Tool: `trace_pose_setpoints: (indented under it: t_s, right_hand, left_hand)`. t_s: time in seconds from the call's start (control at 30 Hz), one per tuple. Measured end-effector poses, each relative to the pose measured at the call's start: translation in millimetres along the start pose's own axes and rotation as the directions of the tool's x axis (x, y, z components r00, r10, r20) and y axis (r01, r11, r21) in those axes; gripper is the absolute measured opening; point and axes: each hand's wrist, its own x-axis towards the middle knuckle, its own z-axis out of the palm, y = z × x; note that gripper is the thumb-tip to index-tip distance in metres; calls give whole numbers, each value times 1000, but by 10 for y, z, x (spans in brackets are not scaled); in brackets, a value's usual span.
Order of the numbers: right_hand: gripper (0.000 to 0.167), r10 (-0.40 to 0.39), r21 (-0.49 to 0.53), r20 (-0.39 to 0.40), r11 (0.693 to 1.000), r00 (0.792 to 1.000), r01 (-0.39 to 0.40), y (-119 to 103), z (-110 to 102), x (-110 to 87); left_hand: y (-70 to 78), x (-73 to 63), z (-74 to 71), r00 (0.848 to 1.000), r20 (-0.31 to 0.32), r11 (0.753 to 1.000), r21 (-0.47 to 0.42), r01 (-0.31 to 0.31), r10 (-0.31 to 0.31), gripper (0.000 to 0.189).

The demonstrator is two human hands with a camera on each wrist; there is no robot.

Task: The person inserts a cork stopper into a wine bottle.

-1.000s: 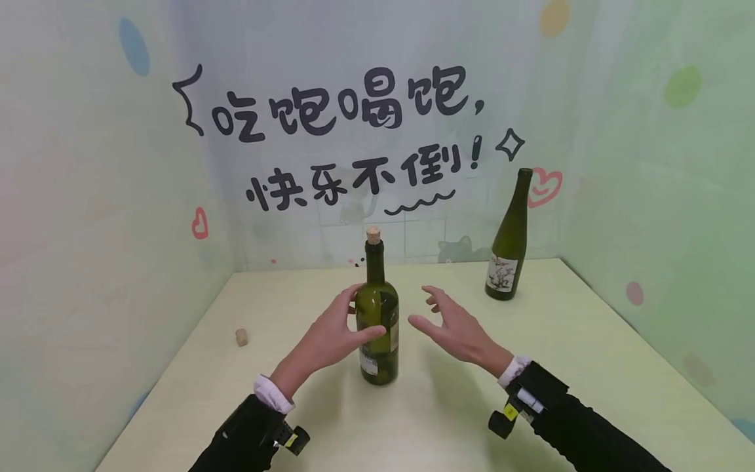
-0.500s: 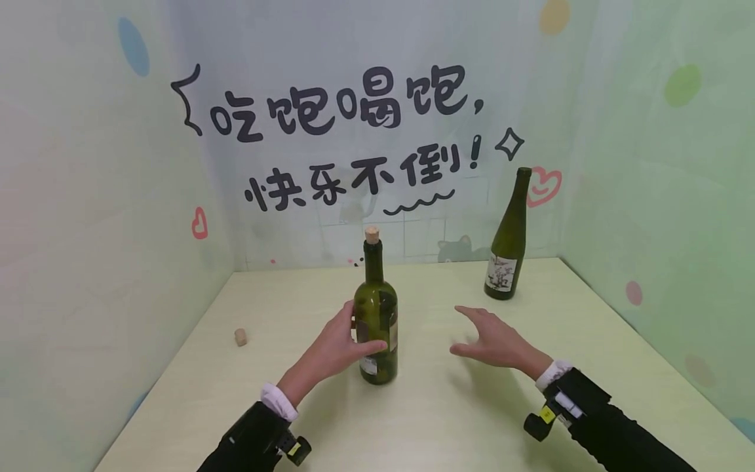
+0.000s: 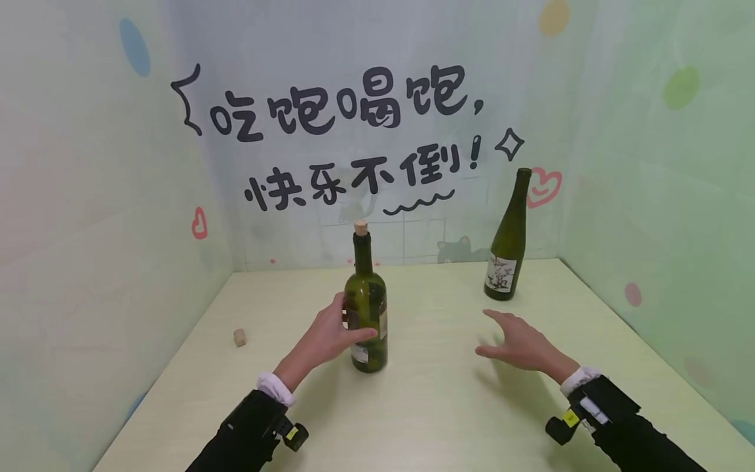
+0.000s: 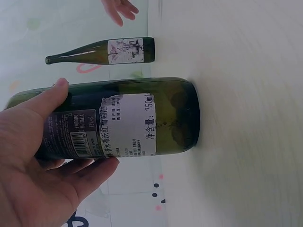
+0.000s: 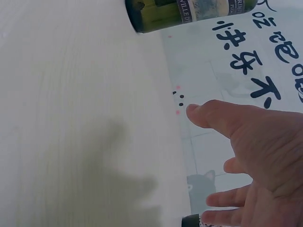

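Note:
My left hand (image 3: 321, 339) grips the body of a green wine bottle (image 3: 370, 288) from the left, thumb across its near side. The bottle is upright, with a cork (image 3: 360, 228) standing partly out of its mouth. In the left wrist view, a white label (image 4: 128, 124) reading 750ml and a dark label with a barcode face the camera. To the right, my right hand (image 3: 525, 342) hovers over the table with thumb and fingers spread, touching nothing. Beyond it a second, taller green bottle (image 3: 508, 242) stands uncorked, a white flowered label on its front.
A loose cork (image 3: 239, 337) sits on the pale tabletop (image 3: 436, 406) at the left. Printed walls enclose the table at the back (image 3: 330, 52) and on both sides. The taller bottle is near the back right corner.
My left hand has closed round the bottle and moved it slightly left and up in the head view. My right hand has drawn away to the right. The loose cork and taller bottle stay put.

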Motion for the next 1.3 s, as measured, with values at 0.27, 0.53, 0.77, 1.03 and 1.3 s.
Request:
trace_pose_setpoints:
  t_s: [0.27, 0.53, 0.77, 1.03, 1.3]
  right_hand:
    - [85, 11, -18, -42, 1000, 999, -12, 90, -68, -52]
    - [85, 20, -2, -53, 1000, 998, -20, 150, -131, -107]
    - [88, 37, -13, -53, 999, 998, -38, 200, -185, -129]
    - [92, 47, -7, -49, 999, 998, -48, 265, -232, -160]
    - [90, 44, 2, -63, 999, 997, -44, 286, -238, -192]
  left_hand:
    - [-160, 164, -107, 998, -12, 998, 16, 58, -57, 93]
    - [-303, 352, -293, 993, -29, 992, 62, 114, -112, 94]
    - [-438, 496, -466, 988, -55, 982, 122, 147, -142, 97]
    - [-540, 635, -654, 979, -72, 967, 155, 201, -192, 97]
    - [-661, 757, -811, 972, -97, 955, 188, 228, -213, 95]
